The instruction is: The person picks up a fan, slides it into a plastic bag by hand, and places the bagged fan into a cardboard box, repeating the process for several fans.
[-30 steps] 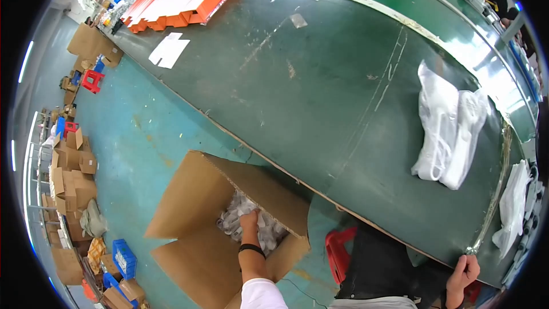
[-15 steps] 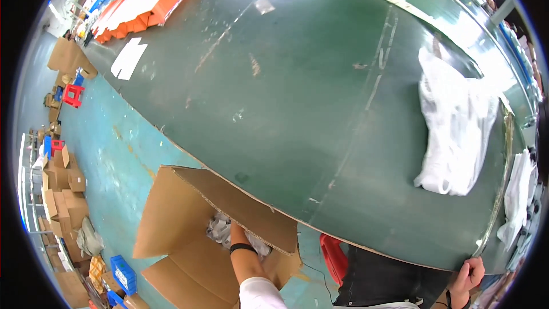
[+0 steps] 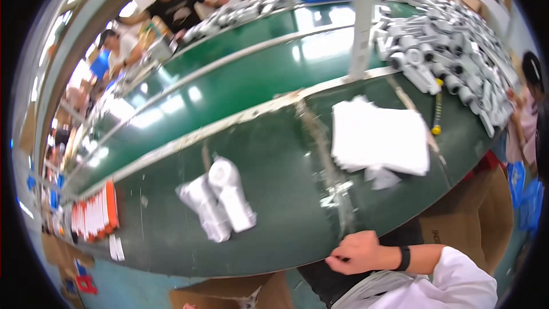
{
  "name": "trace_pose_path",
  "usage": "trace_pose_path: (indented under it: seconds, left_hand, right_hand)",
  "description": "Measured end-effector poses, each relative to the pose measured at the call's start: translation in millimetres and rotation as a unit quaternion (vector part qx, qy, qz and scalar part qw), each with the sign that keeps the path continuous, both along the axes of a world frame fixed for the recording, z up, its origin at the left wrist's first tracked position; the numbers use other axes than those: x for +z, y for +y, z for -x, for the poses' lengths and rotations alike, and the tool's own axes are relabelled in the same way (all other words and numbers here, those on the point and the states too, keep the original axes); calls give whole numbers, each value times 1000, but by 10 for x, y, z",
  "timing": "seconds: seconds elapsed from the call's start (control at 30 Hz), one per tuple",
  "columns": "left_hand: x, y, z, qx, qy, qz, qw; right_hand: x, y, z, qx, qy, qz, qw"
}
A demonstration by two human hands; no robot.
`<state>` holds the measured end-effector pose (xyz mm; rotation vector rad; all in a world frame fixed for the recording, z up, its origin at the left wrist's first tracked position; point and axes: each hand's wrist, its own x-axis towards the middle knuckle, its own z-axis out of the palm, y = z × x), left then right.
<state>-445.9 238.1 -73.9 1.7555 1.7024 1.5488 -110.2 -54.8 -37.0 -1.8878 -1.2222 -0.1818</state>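
My right hand [image 3: 360, 253], with a dark band at its wrist, rests at the near edge of the green table [image 3: 274, 206]. Its fingers curl into a loose fist, and nothing shows in them. Only a sliver of my left hand [image 3: 189, 306] shows at the lower rim, by an open cardboard box [image 3: 240, 292]; its fingers are hidden. Two white objects in clear wrapping [image 3: 220, 200] lie side by side on the table, left of my right hand. A stack of white sheets or bags [image 3: 380, 137] lies beyond that hand, slightly right.
Grey-white plastic parts [image 3: 452, 57] are heaped at the far right, near a yellow-and-black tool [image 3: 437, 109]. An upright post [image 3: 361, 28] stands at the table's far side. Orange-and-white folded cartons [image 3: 94, 212] lie far left. Another cardboard box [image 3: 472, 217] stands right. People work across.
The view has swung up and right, bringing the white stack, the heap of parts and co-workers into sight. My left hand, earlier inside the cardboard box, is now almost out of view.
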Motion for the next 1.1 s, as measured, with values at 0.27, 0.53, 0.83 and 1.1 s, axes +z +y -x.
trace_pose_path:
  seconds: [0.27,0.53,0.83,1.1]
  left_hand:
    - [960,-610,-1738,-303,159,0,940]
    - [759,-137,-2939,-234,360,138,892]
    - [715,-79,-2951,-200,420,199,862]
    - [836,-47,-2906,-176,436,248,847]
  right_hand:
    - [297,-641,-268,78,158,-14,984]
    - [43,-856,-626,18,231,-26,972]
    - [73,-788,-590,-13,156,-22,987]
    - [49,-761,-573,-29,138,-25,990]
